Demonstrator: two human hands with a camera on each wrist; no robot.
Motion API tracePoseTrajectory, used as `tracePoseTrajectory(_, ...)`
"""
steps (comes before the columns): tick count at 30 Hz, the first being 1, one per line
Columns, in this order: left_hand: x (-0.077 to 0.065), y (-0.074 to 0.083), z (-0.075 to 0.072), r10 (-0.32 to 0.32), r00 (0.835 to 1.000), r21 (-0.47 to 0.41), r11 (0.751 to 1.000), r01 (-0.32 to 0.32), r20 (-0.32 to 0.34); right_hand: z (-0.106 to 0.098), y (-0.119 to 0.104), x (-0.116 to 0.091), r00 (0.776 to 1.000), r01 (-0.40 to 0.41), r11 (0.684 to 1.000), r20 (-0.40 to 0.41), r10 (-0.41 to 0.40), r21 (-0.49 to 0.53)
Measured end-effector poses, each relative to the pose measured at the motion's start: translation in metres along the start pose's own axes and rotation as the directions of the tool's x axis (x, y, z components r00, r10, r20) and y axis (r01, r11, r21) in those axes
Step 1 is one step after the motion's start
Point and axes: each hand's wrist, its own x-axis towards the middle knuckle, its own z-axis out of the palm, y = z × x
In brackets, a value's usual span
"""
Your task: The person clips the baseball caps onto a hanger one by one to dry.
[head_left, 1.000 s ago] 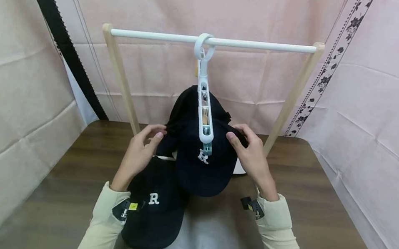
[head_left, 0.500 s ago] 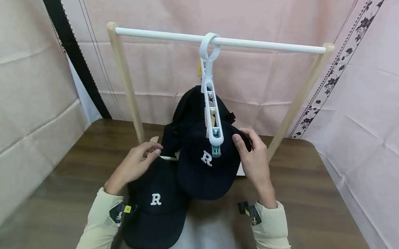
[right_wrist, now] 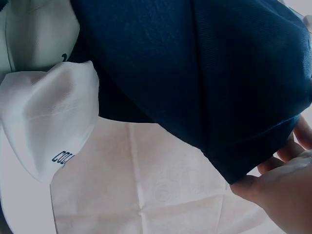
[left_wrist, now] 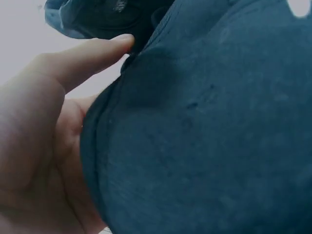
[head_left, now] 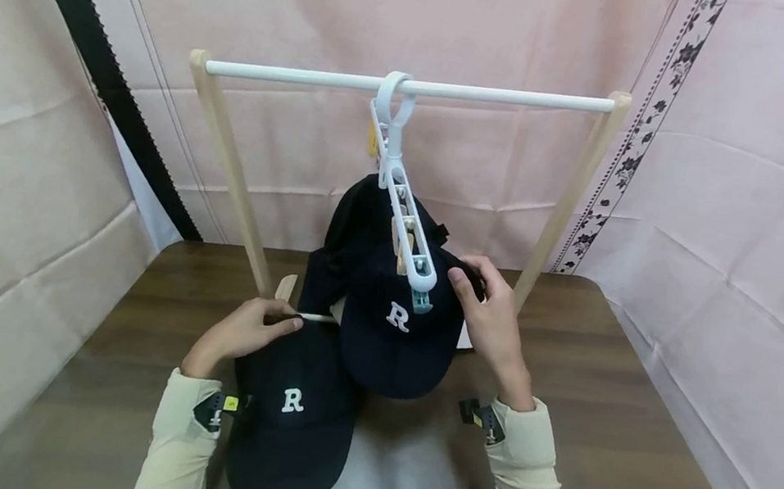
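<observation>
A navy cap (head_left: 396,352) with a white R hangs beneath a white hanger (head_left: 406,221), a teal clip (head_left: 421,302) above its letter. My right hand (head_left: 497,320) pinches its right edge; in the right wrist view the thumb and fingers (right_wrist: 292,163) meet at the cap's lower edge. Lower left is a black cap (head_left: 287,445), also with a white R. My left hand (head_left: 242,336) holds its upper left edge; in the left wrist view the thumb lies along the dark fabric (left_wrist: 195,141) and other fingers go behind it. More dark caps (head_left: 377,214) hang behind.
The hanger hooks over a white rail (head_left: 508,96) between wooden posts (head_left: 573,194). Pale caps (right_wrist: 48,117) show beside the navy cap in the right wrist view. The rack stands on a brown wooden table (head_left: 604,438), with pale cloth (head_left: 303,18) on the surrounding walls.
My left hand has come down from beside the hanging caps to the lower black cap. The hanger has swivelled, its lower end turning right. My right hand stays on the navy cap's edge.
</observation>
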Motion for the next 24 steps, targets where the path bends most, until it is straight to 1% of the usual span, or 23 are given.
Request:
tracePoseTrajectory(2,-0.001,-0.002,0.0,-0.007,0.999,-0.007,1.0,0.007,0.032,0.0,0.001,-0.001,1.0,0.001,1.0,0.003,-0.001,-0.001)
tracePoseTrajectory(4,0.0,-0.002,0.001,0.014,0.998,-0.035,0.999,-0.012,0.062,0.0,0.001,0.0,1.0,0.005,1.0,-0.003,-0.005,-0.007)
tracePoseTrajectory(8,0.008,0.001,0.003,0.064,0.996,-0.08,0.995,-0.059,0.06,-0.003,-0.001,0.001,1.0,0.016,1.0,-0.015,-0.016,-0.026)
tracePoseTrajectory(10,0.009,0.002,0.004,0.063,0.997,-0.094,0.994,-0.058,0.051,-0.003,-0.002,0.001,1.0,0.017,0.999,-0.013,-0.017,-0.032)
tracePoseTrajectory(14,0.007,0.004,0.004,0.063,0.997,-0.122,0.991,-0.056,0.054,-0.002,-0.001,0.0,1.0,0.011,1.0,-0.007,-0.011,-0.028)
tracePoseTrajectory(18,0.003,0.004,0.001,0.087,0.994,-0.165,0.983,-0.075,0.064,-0.002,0.0,-0.002,1.0,0.014,1.0,-0.013,-0.014,-0.01)
tracePoseTrajectory(21,0.0,0.003,-0.003,0.103,0.992,-0.193,0.977,-0.088,0.072,-0.001,0.001,-0.002,1.0,0.024,1.0,-0.017,-0.024,0.002)
tracePoseTrajectory(24,-0.004,0.004,-0.009,0.11,0.99,-0.201,0.975,-0.09,0.09,0.0,0.002,-0.002,0.999,0.035,0.999,-0.02,-0.034,0.019)
